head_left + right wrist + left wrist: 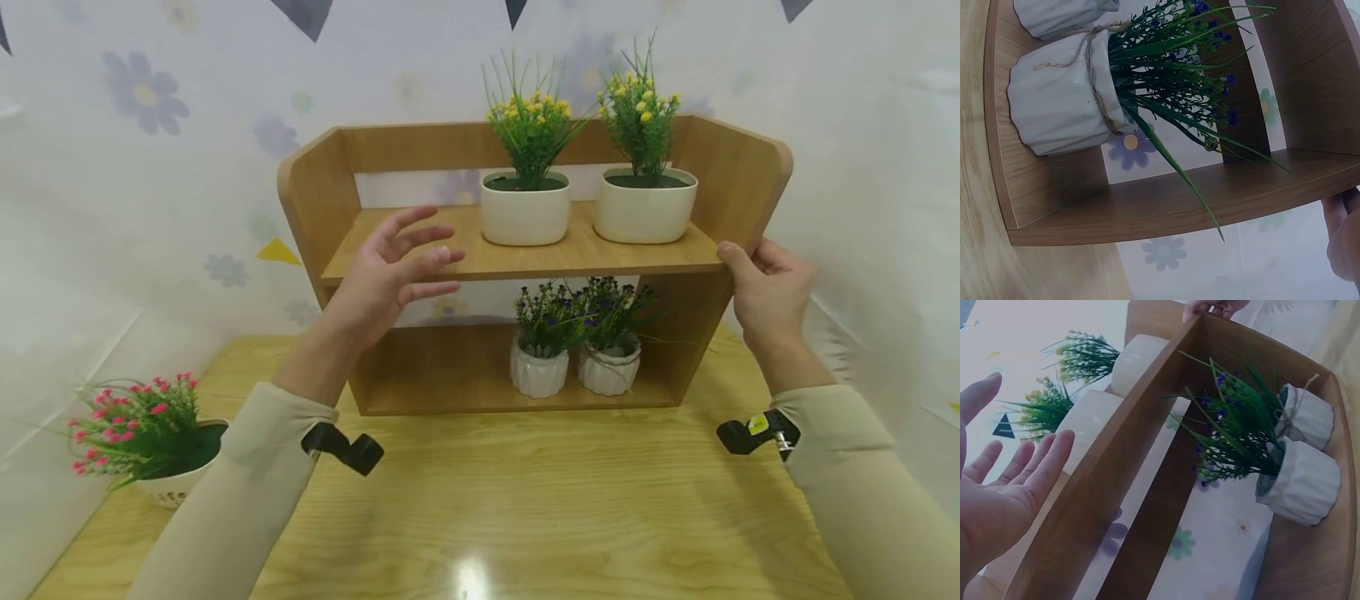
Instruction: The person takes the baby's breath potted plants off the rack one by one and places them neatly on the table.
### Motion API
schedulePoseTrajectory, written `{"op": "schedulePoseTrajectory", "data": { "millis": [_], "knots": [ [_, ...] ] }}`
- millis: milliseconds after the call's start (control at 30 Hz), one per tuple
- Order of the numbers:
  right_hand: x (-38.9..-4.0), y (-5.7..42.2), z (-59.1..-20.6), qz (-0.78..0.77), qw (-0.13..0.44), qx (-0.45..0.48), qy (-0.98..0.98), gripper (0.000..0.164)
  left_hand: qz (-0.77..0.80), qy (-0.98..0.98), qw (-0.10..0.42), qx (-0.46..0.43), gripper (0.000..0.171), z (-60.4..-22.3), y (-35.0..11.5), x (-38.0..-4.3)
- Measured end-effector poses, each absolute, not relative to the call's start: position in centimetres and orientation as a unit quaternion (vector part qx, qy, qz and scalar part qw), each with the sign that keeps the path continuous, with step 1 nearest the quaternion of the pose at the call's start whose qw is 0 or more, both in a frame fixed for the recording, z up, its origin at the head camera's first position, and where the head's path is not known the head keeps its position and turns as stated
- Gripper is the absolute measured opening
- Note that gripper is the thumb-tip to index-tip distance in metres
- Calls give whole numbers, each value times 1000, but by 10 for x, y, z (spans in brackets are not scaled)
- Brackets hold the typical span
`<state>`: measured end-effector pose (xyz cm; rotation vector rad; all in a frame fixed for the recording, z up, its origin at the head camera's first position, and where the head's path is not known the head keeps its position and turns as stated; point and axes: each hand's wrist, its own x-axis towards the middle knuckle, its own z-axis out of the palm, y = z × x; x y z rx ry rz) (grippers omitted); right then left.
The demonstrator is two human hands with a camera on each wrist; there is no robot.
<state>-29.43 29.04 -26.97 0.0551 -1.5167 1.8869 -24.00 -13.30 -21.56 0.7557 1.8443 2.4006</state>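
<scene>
A two-tier wooden shelf (pixel 427 367) stands on the table. My right hand (pixel 772 292) holds its right side panel at upper-board height, thumb at the front edge and fingers partly hidden behind. In front of the upper board's left part, my left hand (pixel 378 279) is raised with fingers spread, holding nothing; the left wrist view shows this palm (pixel 997 506) too. Two cream oval pots with yellow flowers, one (pixel 525 215) near the middle and another (pixel 645 212) at the right, sit on the upper board. Below them are two white ribbed pots, left (pixel 538 372) and right (pixel 609 371), with dark purple flowers.
A pot with pink flowers (pixel 168 487) stands at the table's left, partly covered by my left sleeve (pixel 247 467). The wooden table (pixel 525 500) extends in front of the shelf. Behind is a flower-patterned white backdrop (pixel 202 192). Twine (pixel 1094 87) circles one ribbed pot.
</scene>
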Motion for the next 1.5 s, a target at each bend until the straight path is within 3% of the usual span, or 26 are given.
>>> {"op": "schedulePoseTrajectory", "data": {
  "millis": [800, 1500],
  "knots": [
    [-294, 292, -273, 717, 370, 20, -591, 14, 728, 663, -23, 175, 63, -185, -101, -308],
    [-294, 290, -275, 706, 376, 30, -600, 18, 640, 756, -28, 136, 84, -179, -86, -341]
  ]
}}
